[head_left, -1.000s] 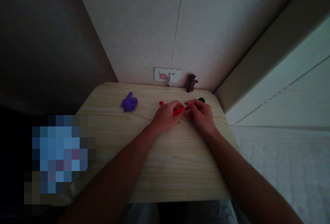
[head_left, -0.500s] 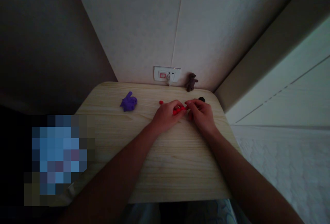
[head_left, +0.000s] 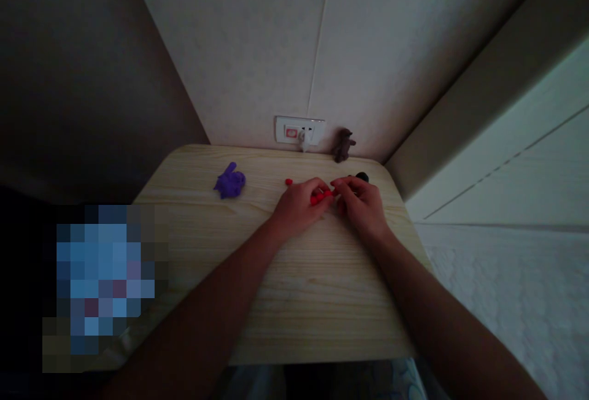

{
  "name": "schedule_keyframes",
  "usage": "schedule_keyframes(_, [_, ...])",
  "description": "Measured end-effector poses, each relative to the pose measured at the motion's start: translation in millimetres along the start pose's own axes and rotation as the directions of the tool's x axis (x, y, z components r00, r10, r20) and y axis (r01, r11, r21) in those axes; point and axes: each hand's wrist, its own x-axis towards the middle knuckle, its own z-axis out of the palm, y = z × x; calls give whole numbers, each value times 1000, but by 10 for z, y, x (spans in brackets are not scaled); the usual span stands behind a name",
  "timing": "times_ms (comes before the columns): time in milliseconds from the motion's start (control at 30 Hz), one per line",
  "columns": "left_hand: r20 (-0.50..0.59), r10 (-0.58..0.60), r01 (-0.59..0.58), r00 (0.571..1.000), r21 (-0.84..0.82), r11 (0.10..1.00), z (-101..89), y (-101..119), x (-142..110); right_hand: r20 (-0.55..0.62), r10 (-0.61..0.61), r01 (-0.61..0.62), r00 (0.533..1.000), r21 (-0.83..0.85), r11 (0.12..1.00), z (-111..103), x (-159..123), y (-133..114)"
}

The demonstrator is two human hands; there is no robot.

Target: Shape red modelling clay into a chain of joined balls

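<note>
My left hand (head_left: 297, 205) has its thumb and fingers closed around a bright red piece (head_left: 321, 197) of what looks like modelling clay, lumpy and rolled long. At its right end, the fingertips of my right hand (head_left: 363, 205) are pinched together and touch a small red bit there. The fingers hide part of the piece. A small red lump (head_left: 289, 182) lies on the table just beyond my left hand. Behind my right hand sits a black lump (head_left: 362, 176), partly covered by the fingers.
A purple clay-like figure (head_left: 230, 182) lies on the wooden table (head_left: 313, 302) at left. A dark brown figure (head_left: 343, 146) stands at the back edge, near a wall socket (head_left: 299, 133) with a plug in it. A pixelated blue patch (head_left: 105, 271) covers the left side.
Both hands keep nearly the same hold on the red clay. The whole view has shifted very slightly; nothing on the table has moved.
</note>
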Motion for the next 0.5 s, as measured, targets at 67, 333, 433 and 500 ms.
schedule_keyframes(67, [-1,2,-2,1000,9,1000,3,-1,-2,-3,-6,6,1000,-4,1000,4,-1,-10])
schedule_keyframes(333, [1,4,-4,1000,-9,1000,5,-10,7,2,-2,2,1000,-12,1000,2,6,-9])
schedule_keyframes(433, [-1,3,-3,1000,3,1000,0,-10,6,-1,0,0,1000,-1,1000,0,6,5])
schedule_keyframes(500, [-4,9,-9,1000,12,1000,-2,-8,2,-1,-2,2,1000,5,1000,0,7,7])
